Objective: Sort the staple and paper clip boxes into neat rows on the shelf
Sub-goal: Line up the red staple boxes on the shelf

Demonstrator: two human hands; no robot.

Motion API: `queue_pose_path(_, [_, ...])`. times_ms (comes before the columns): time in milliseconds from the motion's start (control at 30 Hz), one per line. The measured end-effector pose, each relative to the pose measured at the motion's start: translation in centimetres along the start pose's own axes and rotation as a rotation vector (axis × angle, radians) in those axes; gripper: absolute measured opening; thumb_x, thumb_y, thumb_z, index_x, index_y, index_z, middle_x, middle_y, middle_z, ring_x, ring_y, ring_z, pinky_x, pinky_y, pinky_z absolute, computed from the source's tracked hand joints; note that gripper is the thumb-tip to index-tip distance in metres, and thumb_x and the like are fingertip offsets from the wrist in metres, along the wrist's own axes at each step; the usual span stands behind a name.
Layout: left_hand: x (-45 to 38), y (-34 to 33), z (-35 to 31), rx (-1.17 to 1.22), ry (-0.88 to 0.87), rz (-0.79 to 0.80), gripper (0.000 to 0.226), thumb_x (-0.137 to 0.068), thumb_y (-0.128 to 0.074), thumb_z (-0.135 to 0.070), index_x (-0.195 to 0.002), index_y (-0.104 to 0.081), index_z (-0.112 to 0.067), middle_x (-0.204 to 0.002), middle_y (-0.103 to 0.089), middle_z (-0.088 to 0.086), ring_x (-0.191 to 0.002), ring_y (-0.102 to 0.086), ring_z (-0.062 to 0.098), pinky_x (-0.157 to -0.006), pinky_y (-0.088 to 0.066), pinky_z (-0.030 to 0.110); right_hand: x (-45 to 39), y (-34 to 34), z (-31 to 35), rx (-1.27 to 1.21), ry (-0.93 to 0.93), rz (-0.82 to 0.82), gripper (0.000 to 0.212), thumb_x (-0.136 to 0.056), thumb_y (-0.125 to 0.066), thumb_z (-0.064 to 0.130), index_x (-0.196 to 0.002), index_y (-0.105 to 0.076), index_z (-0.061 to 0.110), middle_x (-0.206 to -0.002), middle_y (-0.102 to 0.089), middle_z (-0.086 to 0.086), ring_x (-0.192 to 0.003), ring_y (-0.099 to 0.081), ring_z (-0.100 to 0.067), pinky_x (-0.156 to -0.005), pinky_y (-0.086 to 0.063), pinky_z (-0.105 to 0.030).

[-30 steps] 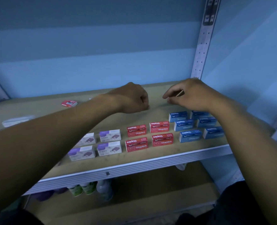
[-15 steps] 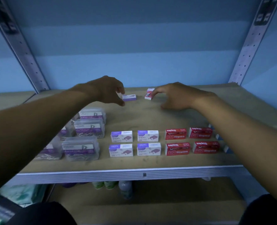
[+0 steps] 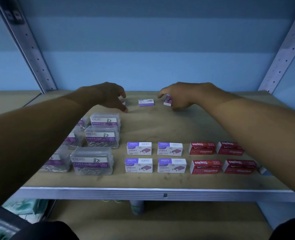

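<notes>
My right hand [image 3: 183,96] pinches a small tilted box [image 3: 167,100] at the far shelf [image 3: 160,122], while my left hand [image 3: 108,97] hovers spread, empty, beside the purple box [image 3: 146,102].

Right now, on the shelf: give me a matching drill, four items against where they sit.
Items:
1. clear clip boxes
2. red staple boxes
3. lone purple box
4. right hand

Places:
A. back, between the hands
B. front left
C. on a small box at the back
D. front right

Pairs: 1-B, 2-D, 3-A, 4-C
</notes>
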State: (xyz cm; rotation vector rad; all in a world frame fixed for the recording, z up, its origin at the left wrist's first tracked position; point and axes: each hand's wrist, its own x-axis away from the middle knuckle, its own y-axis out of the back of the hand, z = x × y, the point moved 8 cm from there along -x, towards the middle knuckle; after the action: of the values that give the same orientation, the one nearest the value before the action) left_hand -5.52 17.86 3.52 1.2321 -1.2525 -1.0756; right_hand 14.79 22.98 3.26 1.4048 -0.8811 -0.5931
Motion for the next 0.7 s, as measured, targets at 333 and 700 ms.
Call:
queue_pose_path(333, [0.0, -0.3, -0.3, 0.029, -0.088, 0.025, 0.04, -0.079, -0.077, -0.043, -0.114, -0.072, -0.024, -0.119, -0.067, -0.003, -0.112, -0.059, 0.02, -0.1, -0.045, 0.034, 0.0, -0.1, 0.5, 0.026, 0.074, -0.034, 0.046, -0.094, -0.052, 0.005, -0.133, -0.064, 0.027, -0.14, -0.057, 0.002, -0.124, -0.055, -0.023, -0.099, -0.048, -0.036])
queue_pose_path(700, [0.9, 0.6, -2.1, 0.001, -0.174, -0.04, 0.033, -0.077, -0.079, -0.039, -0.107, -0.076, -0.024, -0.109, -0.07, -0.004, -0.101, -0.061, 0.017, -0.095, -0.051, 0.037, 1.1, -0.1, -1.6, -0.094, 0.038, -0.094, 0.032, -0.081, -0.073, 0.025, -0.112, -0.07, 0.031, -0.108, -0.063, 0.008, -0.097, -0.059, -0.015, -0.084, -0.053, -0.033])
